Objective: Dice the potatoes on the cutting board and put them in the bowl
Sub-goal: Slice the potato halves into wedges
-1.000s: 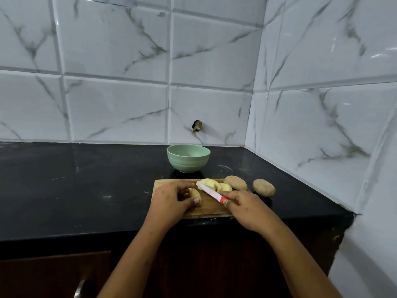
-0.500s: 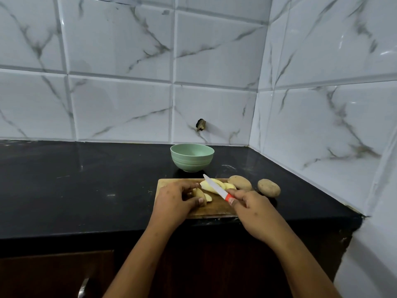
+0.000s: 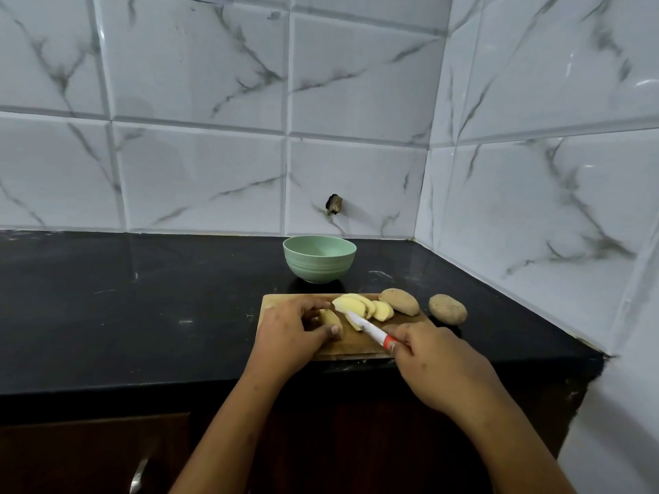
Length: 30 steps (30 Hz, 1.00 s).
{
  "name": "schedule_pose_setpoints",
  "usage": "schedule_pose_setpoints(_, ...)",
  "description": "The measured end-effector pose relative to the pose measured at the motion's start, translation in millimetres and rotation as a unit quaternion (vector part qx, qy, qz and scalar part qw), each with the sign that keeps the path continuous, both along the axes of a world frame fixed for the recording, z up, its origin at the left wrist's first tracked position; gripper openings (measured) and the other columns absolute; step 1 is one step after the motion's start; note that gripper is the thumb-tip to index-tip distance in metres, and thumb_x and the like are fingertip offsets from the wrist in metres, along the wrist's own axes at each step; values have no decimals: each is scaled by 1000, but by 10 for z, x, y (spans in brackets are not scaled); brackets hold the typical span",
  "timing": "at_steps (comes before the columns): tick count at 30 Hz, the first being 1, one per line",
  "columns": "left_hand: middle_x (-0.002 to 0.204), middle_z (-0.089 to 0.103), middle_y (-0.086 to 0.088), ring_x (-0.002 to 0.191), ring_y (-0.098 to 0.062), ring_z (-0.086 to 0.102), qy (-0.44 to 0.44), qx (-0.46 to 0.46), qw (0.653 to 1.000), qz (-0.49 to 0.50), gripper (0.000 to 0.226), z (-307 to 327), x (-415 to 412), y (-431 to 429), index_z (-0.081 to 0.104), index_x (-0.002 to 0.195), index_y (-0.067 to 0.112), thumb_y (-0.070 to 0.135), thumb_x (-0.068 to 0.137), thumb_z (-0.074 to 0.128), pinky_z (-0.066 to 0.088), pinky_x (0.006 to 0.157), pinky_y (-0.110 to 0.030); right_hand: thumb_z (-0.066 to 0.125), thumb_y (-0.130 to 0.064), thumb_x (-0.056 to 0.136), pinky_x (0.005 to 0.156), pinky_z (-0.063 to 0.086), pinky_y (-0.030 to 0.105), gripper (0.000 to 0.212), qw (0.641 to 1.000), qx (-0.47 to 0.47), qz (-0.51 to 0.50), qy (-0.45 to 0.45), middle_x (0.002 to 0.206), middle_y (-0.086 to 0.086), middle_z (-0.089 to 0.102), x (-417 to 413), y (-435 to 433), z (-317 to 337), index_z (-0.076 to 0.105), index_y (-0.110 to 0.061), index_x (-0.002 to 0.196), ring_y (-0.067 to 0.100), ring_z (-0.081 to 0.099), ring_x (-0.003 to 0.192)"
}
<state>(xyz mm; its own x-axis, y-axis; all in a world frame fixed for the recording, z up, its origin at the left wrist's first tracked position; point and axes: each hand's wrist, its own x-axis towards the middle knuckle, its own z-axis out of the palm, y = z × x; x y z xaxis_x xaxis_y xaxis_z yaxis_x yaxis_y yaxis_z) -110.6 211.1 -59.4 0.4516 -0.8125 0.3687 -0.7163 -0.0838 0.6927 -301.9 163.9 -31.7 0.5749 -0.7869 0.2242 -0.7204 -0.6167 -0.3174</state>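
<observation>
Fingers [image 3: 322,308] of the left hand [image 3: 289,333] are curling around a peeled potato piece [image 3: 331,321], pinning it to the cutting board [image 3: 351,345], while the right hand [image 3: 433,361] is closing tightly on the orange handle of the knife [image 3: 371,331]. Largest in view, the black countertop [image 3: 142,308] is carrying every item, with the white marbled wall tiles [image 3: 199,180] standing behind it. Next in size, the cutting board is lying at the counter's front edge. Behind the board, the green bowl [image 3: 320,258] is sitting empty and apart from it. One unpeeled potato [image 3: 399,301] is resting on the board's far right corner; a second unpeeled potato [image 3: 447,308] is lying just beside the board on the counter. Fanned potato slices [image 3: 363,306] are lying between the held piece and the corner potato. Compared with half a second ago, the white blade is sitting lower, its tip now touching the slices rather than pointing up above them.
</observation>
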Motion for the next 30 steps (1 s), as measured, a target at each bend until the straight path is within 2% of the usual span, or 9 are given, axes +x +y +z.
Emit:
schedule_pose_setpoints(2, 112, 65, 10, 97, 3, 54, 0, 2, 1000, 1, 40, -2, 3, 3, 63, 118, 34, 33, 79, 74, 43, 84, -16, 33, -38, 103, 61, 47, 24, 34, 1000, -16, -9, -19, 96, -13, 60, -13, 11, 7, 51, -40, 131, 5, 55, 77)
schedule_pose_setpoints(4, 112, 65, 10, 96, 3, 54, 1, -1, 1000, 1, 42, -4, 4, -3, 63, 119, 34, 33, 79, 74, 43, 84, -16, 35, -39, 102, 66, 50, 26, 35, 999, 7, 6, -52, 98, -14, 60, 19, 58, 17, 49, -40, 135, 5, 56, 80)
schedule_pose_setpoints(7, 114, 65, 10, 96, 3, 54, -5, -1, 1000, 6, 45, -8, 1, -14, 61, 122, 33, 34, 79, 74, 42, 83, -15, 37, -38, 102, 63, 49, 26, 37, 997, 10, 26, -72, 88, -16, 55, 106, 127, -21, 46, -42, 138, 6, 55, 74)
schedule_pose_setpoints(11, 118, 64, 10, 101, 0, 55, -13, -2, 1000, 11, 47, -10, -6, -18, 60, 126, 30, 33, 80, 73, 42, 85, -15, 36, -36, 102, 63, 48, 28, 36, 996, -2, 25, -80, 95, -13, 61, 164, 178, -85, 47, -41, 136, 7, 56, 77)
schedule_pose_setpoints(14, 123, 63, 10, 107, -2, 56, -21, 3, 1000, 10, 46, -14, 5, -27, 60, 126, 28, 33, 81, 72, 41, 87, -15, 33, -35, 102, 54, 42, 24, 37, 998, -39, 15, -53, 92, -11, 60, 197, 230, -90, 43, -39, 138, 6, 54, 72)
schedule_pose_setpoints(18, 124, 62, 9, 112, -5, 55, -22, 17, 1000, 6, 46, -1, 6, -36, 59, 127, 27, 30, 83, 71, 42, 93, -20, 38, -24, 101, 56, 43, 27, 46, 993, -112, 1, 26, 102, -4, 62, 327, 270, -110, 30, -34, 145, 13, 58, 79)
schedule_pose_setpoints(21, 124, 62, 9, 111, -4, 55, -21, 14, 1000, -8, 46, 5, 6, -25, 59, 127, 25, 26, 83, 72, 38, 89, -14, 41, -17, 100, 48, 30, 25, 51, 987, -136, -1, 86, 107, 0, 62, 441, 219, -80, 25, -29, 148, 16, 54, 79)
schedule_pose_setpoints(25, 125, 61, 9, 104, 0, 52, -31, -4, 999, -19, 44, 9, 2, -14, 62, 125, 20, 17, 82, 72, 31, 82, -3, 42, -11, 99, 61, 37, 30, 54, 982, -136, 6, 129, 111, 3, 61, 592, 201, -43, 26, -21, 149, 20, 60, 94)
schedule_pose_setpoints(30, 124, 63, 7, 109, -5, 57, -29, -11, 999, -15, 43, -12, -18, -14, 63, 124, 19, 16, 82, 72, 35, 86, -7, 44, -11, 98, 62, 39, 31, 50, 981, -130, 16, 142, 109, 3, 61, 574, 195, -58, 33, -22, 145, 20, 61, 94)
